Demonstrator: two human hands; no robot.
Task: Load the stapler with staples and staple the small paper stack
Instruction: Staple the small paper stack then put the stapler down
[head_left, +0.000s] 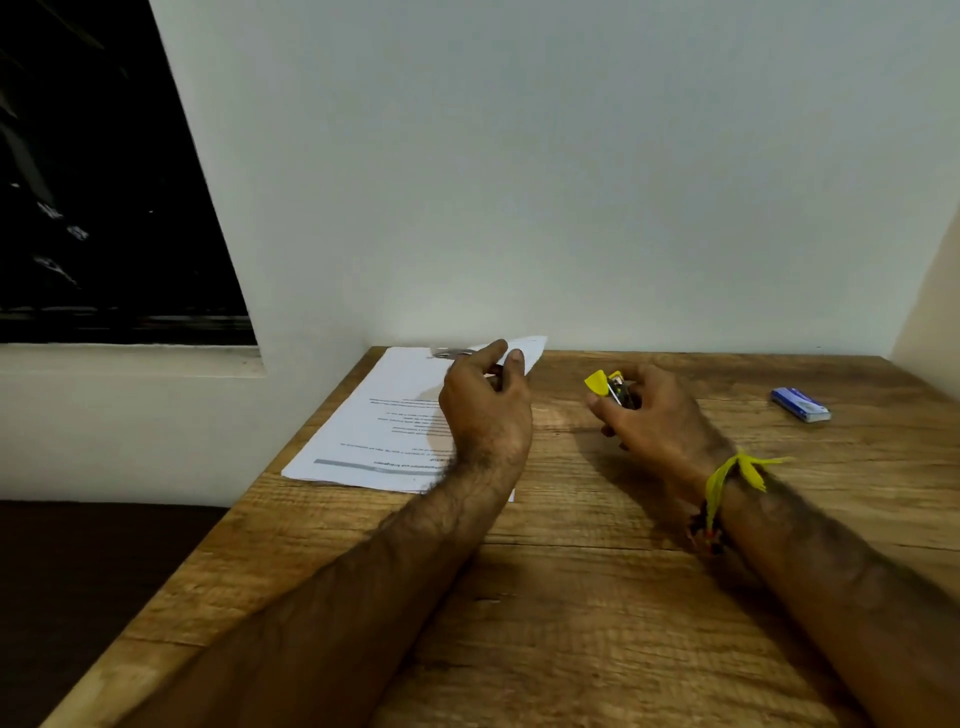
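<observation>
A small stack of white printed paper lies at the far left of the wooden table. My left hand rests over its right side and pinches its far right corner, which is lifted off the table. My right hand grips a small yellow stapler just right of that corner, a little above the table; the stapler's metal part shows between my fingers. A blue box of staples lies on the table to the far right, apart from both hands.
A white wall stands right behind the table's far edge. A dark window is at the upper left. The table's left edge drops off beside the paper. A small grey metal object lies on the paper's far end.
</observation>
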